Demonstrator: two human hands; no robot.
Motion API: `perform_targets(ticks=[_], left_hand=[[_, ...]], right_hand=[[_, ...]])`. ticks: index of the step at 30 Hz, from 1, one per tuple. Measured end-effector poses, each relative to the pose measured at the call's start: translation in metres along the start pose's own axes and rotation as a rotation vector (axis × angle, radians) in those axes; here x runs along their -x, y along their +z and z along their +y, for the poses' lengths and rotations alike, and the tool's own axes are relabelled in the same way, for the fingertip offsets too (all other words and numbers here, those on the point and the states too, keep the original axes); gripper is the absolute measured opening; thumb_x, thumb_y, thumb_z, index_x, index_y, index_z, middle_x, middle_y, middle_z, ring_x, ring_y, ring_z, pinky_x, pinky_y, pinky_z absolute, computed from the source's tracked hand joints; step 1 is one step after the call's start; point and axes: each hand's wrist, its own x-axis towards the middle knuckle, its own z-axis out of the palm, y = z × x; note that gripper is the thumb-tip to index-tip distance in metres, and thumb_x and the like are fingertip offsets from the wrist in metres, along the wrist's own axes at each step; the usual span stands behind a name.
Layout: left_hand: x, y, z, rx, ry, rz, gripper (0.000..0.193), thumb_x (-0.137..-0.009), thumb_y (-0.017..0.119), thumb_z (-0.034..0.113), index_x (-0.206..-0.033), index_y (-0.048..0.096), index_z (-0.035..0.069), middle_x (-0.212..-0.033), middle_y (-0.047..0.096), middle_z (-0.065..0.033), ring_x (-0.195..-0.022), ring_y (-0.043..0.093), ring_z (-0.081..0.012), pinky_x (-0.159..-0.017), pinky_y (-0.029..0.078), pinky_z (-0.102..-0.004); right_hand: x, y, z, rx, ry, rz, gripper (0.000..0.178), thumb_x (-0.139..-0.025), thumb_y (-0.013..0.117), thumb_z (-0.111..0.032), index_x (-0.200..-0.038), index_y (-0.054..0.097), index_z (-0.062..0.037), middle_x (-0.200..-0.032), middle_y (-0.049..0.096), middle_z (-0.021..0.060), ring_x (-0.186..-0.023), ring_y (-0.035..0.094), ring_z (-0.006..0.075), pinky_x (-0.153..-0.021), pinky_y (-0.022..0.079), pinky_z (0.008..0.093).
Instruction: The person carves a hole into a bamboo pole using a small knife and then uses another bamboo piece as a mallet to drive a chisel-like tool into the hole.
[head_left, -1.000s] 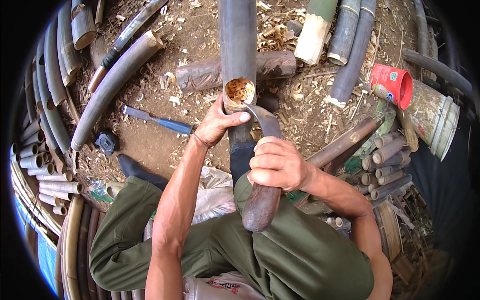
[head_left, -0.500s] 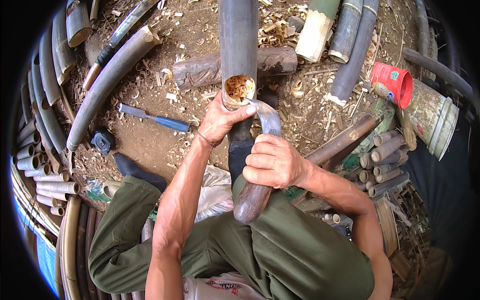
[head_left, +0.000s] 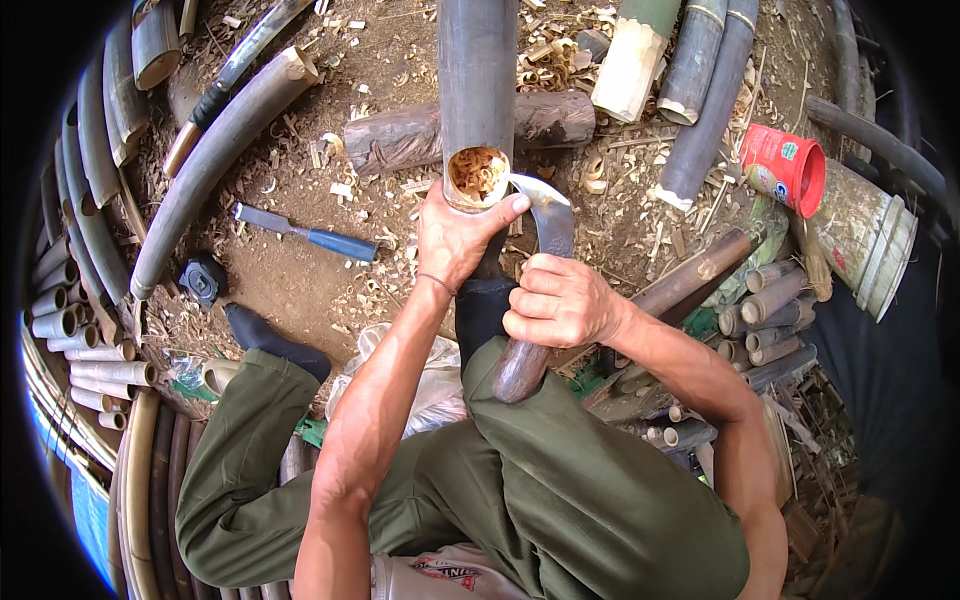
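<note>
A thick dark bamboo tube [head_left: 478, 75] points toward me, its near end cut open and packed with curled shavings [head_left: 479, 175]. My left hand [head_left: 452, 238] is closed around the underside of that end, with the thumb stretched along to the right below the rim. My right hand [head_left: 562, 302] grips the wooden handle of a hooked knife [head_left: 553, 222]. The curved blade rises from my fist and bends left, its tip at the right side of the tube's rim; whether it touches I cannot tell. The handle's butt sits over my bent knee.
A short log [head_left: 395, 138] lies crosswise beneath the tube. On the shaving-strewn ground to the left are a blue-handled chisel [head_left: 340, 243], a tape measure [head_left: 204, 280] and a long curved bamboo piece [head_left: 215, 165]. At right stand a red tub [head_left: 770, 160], a dirty bucket [head_left: 875, 235] and stacked bamboo pieces [head_left: 775, 305].
My right hand has moved the knife slightly away from me and to the right. Its blade tip has risen along the rim's right side. My left hand still holds the tube's end.
</note>
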Motion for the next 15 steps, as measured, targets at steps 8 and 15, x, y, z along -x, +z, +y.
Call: perform_targets(ticks=[8,15], left_hand=[[0.004,-0.017,-0.004,0.283,-0.047,-0.146,0.093,-0.065,0.092,0.039,-0.131,0.047,-0.007,-0.117,0.063,-0.0118,-0.107,0.061,-0.0181,-0.096,0.048,-0.0323],[0.010,-0.033,-0.016,0.469,-0.043,-0.282,0.103,-0.070,0.087,0.042,-0.146,0.033,-0.001,-0.133,0.054,-0.0121,-0.125,0.050,-0.0217,-0.109,0.037,-0.0349]], right_hand=[[-0.014,-0.014,-0.013,0.008,0.126,0.174,0.023,-0.064,0.066,-0.018,-0.083,0.060,-0.0072,-0.085,0.059,0.0042,-0.078,0.058,0.0203,-0.077,0.051,0.0366],[-0.050,-0.026,-0.015,-0.327,0.048,0.015,0.023,-0.067,0.065,-0.019,-0.086,0.060,-0.0060,-0.081,0.054,0.0030,-0.075,0.055,0.0197,-0.078,0.048,0.0373]])
